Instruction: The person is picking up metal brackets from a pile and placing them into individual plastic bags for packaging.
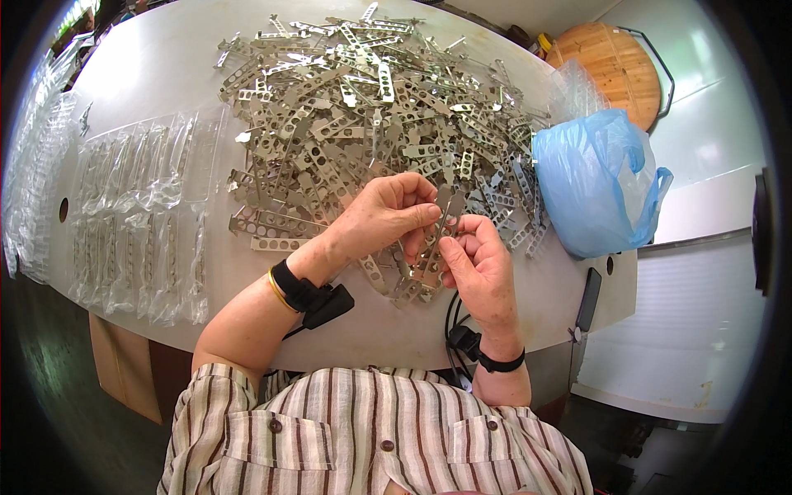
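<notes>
Near the front edge of the big heap, both my hands meet around a slim perforated metal bracket (pixel 446 216) held at a slant. My left hand (pixel 386 216) pinches it between thumb and fingers from the left. From the right, my right hand (pixel 481 268) closes on it too, thumb on top and fingers curled. Fingers partly cover the bracket, so I cannot tell whether it is a single piece. The heap of loose silvery metal brackets (pixel 330 132), many with rows of round holes, spreads behind and beneath my hands.
On the left lies a clear plastic tray (pixel 216 157) with several bagged brackets in its slots. Stacked clear trays (pixel 37 190) stand at the far left. A blue plastic bag (pixel 590 186) sits right of the heap, before a round wooden board (pixel 609 70). Black cables (pixel 452 318) hang near my right wrist.
</notes>
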`<act>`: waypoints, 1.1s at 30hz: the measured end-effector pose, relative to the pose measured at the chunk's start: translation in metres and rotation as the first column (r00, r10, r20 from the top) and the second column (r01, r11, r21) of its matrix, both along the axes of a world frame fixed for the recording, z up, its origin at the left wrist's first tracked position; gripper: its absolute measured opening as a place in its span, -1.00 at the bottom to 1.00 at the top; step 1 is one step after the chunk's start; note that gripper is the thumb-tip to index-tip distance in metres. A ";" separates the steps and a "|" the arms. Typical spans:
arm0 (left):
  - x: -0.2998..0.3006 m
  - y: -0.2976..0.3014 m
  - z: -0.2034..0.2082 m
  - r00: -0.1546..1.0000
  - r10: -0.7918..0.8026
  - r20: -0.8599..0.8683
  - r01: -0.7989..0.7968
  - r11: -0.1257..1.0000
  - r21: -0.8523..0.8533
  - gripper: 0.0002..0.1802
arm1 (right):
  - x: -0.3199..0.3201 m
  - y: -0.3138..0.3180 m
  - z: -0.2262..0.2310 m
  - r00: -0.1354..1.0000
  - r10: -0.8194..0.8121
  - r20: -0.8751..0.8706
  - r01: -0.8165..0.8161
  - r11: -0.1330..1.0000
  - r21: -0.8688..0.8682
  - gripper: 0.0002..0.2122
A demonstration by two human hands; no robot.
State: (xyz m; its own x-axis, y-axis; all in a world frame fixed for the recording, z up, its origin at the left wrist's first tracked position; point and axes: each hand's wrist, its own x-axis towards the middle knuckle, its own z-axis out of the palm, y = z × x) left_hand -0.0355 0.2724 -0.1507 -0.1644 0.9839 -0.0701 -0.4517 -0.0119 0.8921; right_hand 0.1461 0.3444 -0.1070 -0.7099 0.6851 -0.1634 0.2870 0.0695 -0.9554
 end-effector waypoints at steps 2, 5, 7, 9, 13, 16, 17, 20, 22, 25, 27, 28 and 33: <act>0.000 0.000 -0.001 1.000 -0.005 0.001 0.005 1.000 -0.001 -0.73 | 0.000 0.000 -0.001 1.000 -0.003 -0.004 0.003 1.000 -0.001 -0.81; 0.000 0.000 -0.002 1.000 -0.003 0.027 0.003 1.000 0.008 -0.73 | 0.000 0.000 -0.001 1.000 -0.003 -0.011 0.003 1.000 -0.001 -0.81; 0.000 0.000 -0.002 1.000 -0.014 0.019 0.014 1.000 0.011 -0.73 | 0.000 0.000 -0.003 1.000 0.003 -0.030 -0.003 1.000 -0.006 -0.80; 0.001 0.000 -0.002 1.000 -0.014 0.021 0.014 1.000 0.013 -0.73 | 0.000 -0.001 -0.002 0.999 -0.006 -0.038 0.007 1.000 0.008 -0.80; 0.001 0.001 -0.002 1.000 -0.010 0.023 0.010 1.000 0.005 -0.74 | 0.002 0.002 -0.004 0.998 -0.029 -0.057 0.032 0.998 0.057 -0.80; 0.000 0.000 -0.001 1.000 -0.008 -0.003 0.008 1.000 0.007 -0.75 | 0.002 0.003 -0.001 0.998 -0.028 -0.060 0.032 0.998 0.054 -0.80; 0.000 0.000 -0.001 1.000 -0.008 -0.003 0.008 1.000 0.008 -0.75 | 0.002 0.003 0.000 0.998 -0.028 -0.059 0.032 0.998 0.056 -0.80; 0.000 0.001 -0.001 1.000 -0.009 0.005 0.009 1.000 0.006 -0.75 | 0.003 0.004 -0.001 0.998 -0.021 -0.060 0.025 0.998 0.064 -0.80; 0.000 0.000 -0.001 1.000 0.000 -0.001 0.000 1.000 -0.008 -0.74 | 0.002 0.003 -0.001 0.998 -0.015 -0.068 0.019 0.998 0.057 -0.80; 0.000 0.001 -0.002 1.000 -0.006 0.005 0.006 1.000 -0.001 -0.73 | 0.002 0.002 0.000 0.997 -0.037 -0.065 0.040 0.998 0.053 -0.81; 0.000 0.001 -0.003 1.000 -0.007 0.006 0.007 1.000 -0.002 -0.72 | 0.001 0.002 0.001 0.997 -0.038 -0.068 0.041 0.998 0.048 -0.81; 0.000 0.001 -0.003 1.000 -0.007 0.006 0.007 1.000 -0.003 -0.72 | 0.001 0.002 0.001 0.997 -0.038 -0.070 0.041 0.998 0.043 -0.81; -0.001 0.000 -0.003 1.000 -0.011 0.021 0.011 1.000 -0.003 -0.73 | 0.001 0.001 0.002 0.997 -0.027 -0.066 0.030 0.998 0.047 -0.81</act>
State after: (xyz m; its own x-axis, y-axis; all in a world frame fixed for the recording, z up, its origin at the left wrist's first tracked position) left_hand -0.0363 0.2723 -0.1540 -0.1517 0.9855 -0.0763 -0.4706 -0.0041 0.8823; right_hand 0.1470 0.3459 -0.1053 -0.6981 0.7112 -0.0834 0.2263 0.1086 -0.9680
